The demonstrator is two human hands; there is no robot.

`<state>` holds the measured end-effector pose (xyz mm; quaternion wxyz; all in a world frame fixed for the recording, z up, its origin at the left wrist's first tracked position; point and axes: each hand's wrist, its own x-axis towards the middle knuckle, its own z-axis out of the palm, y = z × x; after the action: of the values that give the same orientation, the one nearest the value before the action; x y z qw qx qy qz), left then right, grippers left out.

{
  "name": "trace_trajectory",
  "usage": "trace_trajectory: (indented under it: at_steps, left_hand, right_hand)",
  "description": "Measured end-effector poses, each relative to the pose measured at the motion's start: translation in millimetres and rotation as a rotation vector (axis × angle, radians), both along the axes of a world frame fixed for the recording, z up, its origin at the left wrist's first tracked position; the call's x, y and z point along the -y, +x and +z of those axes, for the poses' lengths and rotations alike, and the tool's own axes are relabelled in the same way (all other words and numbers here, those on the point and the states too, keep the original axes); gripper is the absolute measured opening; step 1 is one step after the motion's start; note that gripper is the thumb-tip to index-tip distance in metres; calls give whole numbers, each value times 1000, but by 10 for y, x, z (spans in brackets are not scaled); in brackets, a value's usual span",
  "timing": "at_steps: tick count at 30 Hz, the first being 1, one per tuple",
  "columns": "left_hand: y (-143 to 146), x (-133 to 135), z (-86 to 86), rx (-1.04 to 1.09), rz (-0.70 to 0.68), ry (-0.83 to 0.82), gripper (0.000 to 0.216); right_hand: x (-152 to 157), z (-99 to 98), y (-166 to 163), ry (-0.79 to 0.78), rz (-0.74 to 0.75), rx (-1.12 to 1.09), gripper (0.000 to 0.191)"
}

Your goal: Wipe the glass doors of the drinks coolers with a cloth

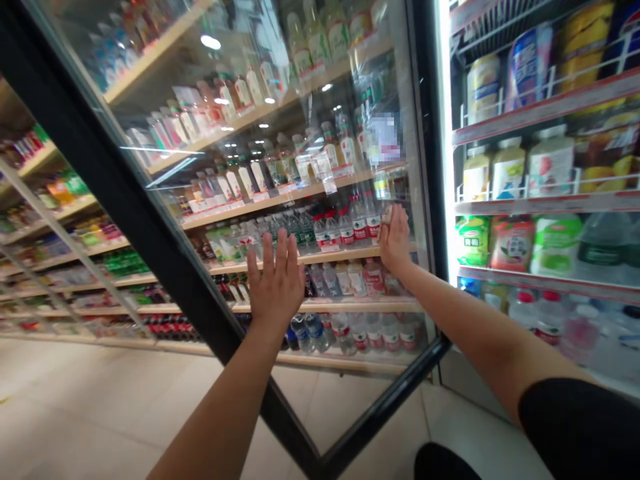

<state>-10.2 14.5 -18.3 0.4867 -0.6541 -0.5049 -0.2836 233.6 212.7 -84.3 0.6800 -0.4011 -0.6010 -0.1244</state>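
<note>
A glass cooler door [210, 167] with a black frame stands swung partway out in front of me. My left hand [276, 280] lies flat on the glass, fingers stretched up and slightly apart. My right hand [395, 241] rests against the glass near the door's hinged right edge, fingers together and pointing up. Neither hand holds anything. Through the glass I see shop shelves with rows of water bottles [345, 227] with red caps.
The open cooler [545, 200] at right shows wire-fronted shelves of cans, juice bottles and water. Store shelves of drinks [75, 267] run along the left. Beige tiled floor [90, 413] lies below. The door's bottom corner [325, 460] juts toward me.
</note>
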Motion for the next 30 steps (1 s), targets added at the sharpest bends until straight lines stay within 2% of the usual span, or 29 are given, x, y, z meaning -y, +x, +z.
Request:
trace_trajectory:
  at_steps: [2,3,4,7,9,11,15,17,19,22,24,26,30]
  left_hand:
    - [-13,-12,-5,-3,11,1,74]
    - [-18,-18,-8,-3,12,1,74]
    - [-22,-24,-10,-1,10,0,73]
    - [-28,-34,-13,12,-6,-8,73]
    - [-25,-33,-12,17,-11,-16,74]
    - [-16,-25,-12,18,-3,-18,74]
    - [9,-2,-6,22,4,-24,72]
    - [17,4,-1,38,-9,-41,73]
    - [20,5,3,59,-28,-55,73]
    - [21,0,5,61,-38,-54,73]
    - [22,-3,2,49,-32,-54,73]
    - [23,-4,-1,42,-28,-53,72]
    - [21,-1,0,49,-33,-52,71]
  right_hand:
    - [-112,180,56,-8,-29,-46,63]
    - [-136,160,70,-7,-34,-52,63]
    - [-142,72,80,-5,-34,-57,63]
    - [-127,-371,138,-25,-12,-108,64]
    - [-175,-516,226,-71,6,-192,66]
    - [-298,-375,331,-113,5,-274,69]
    - [-496,321,364,-95,-6,-287,67]
    - [-409,444,231,-31,-10,-203,64]
    - [-199,275,61,41,-6,-67,62]
    - [133,-210,-82,102,48,158,60]
    - [223,-340,-62,101,73,232,60]
    - [188,-163,-13,77,57,207,61]
    - [86,600,-123,79,11,81,61]
